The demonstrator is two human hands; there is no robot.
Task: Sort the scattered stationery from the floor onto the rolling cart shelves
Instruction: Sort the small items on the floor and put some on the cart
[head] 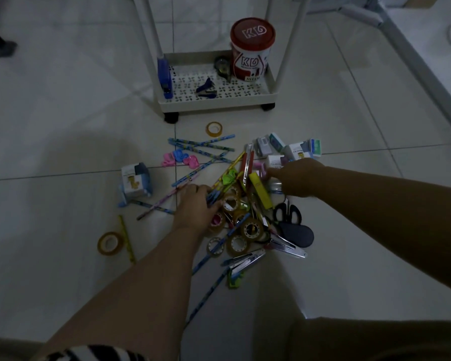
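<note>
The pile (242,212) lies on the floor, near side of the cart (216,100). Pencils are light, stiff and roll; pinch mid-shaft. Tape rolls are light and rigid; hook through the core. Take scissors (288,212) by the handles.

Left hand (195,204) curls over pencils. Right hand (294,178): grip cannot be determined.

Cart bottom shelf holds a stapler (164,79), staple remover (206,88), tape dispenser (223,67) and red tin (250,53).
</note>
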